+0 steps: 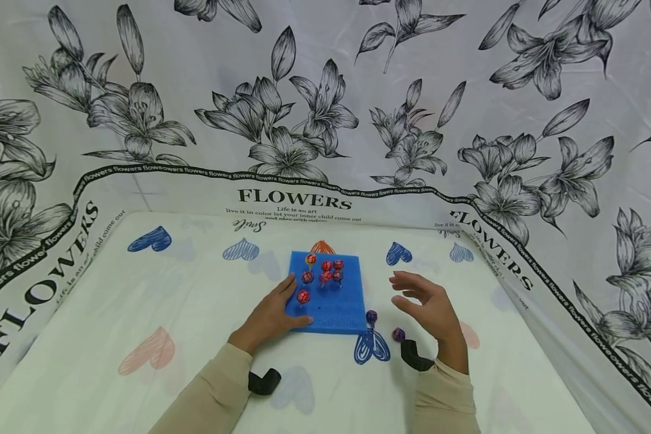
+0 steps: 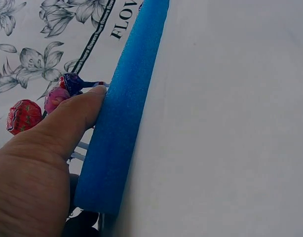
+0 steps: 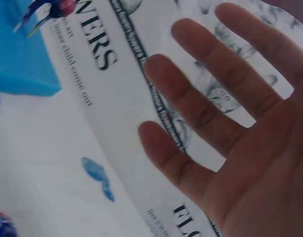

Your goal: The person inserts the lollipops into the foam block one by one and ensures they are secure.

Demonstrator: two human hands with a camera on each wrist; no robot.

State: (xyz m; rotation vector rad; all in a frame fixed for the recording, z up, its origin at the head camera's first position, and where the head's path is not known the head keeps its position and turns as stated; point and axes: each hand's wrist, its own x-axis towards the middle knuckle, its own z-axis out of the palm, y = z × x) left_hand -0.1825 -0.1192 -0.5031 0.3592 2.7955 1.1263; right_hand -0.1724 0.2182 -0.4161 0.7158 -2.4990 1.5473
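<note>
A blue foam board [image 1: 336, 310] lies on the table with several wrapped lollipops standing upright in it by their sticks. Most are in its far half; a red one [image 1: 303, 296] stands nearer the left edge. My left hand [image 1: 268, 313] rests against the board's left side, its thumb over the near left corner; in the left wrist view a straight digit lies along the foam [image 2: 117, 113]. To the right of the board my right hand [image 1: 428, 301] hovers with fingers spread, holding nothing. Near it lie two loose purple lollipops, one [image 1: 371, 316] beside the board and another [image 1: 398, 334] closer to me.
The tablecloth [image 1: 195, 295] is white with printed hearts. Behind and at both sides hangs a flower-printed cloth [image 1: 352, 150]. Black wrist pieces stick out from the left sleeve [image 1: 208, 392] and the right sleeve [image 1: 445, 398].
</note>
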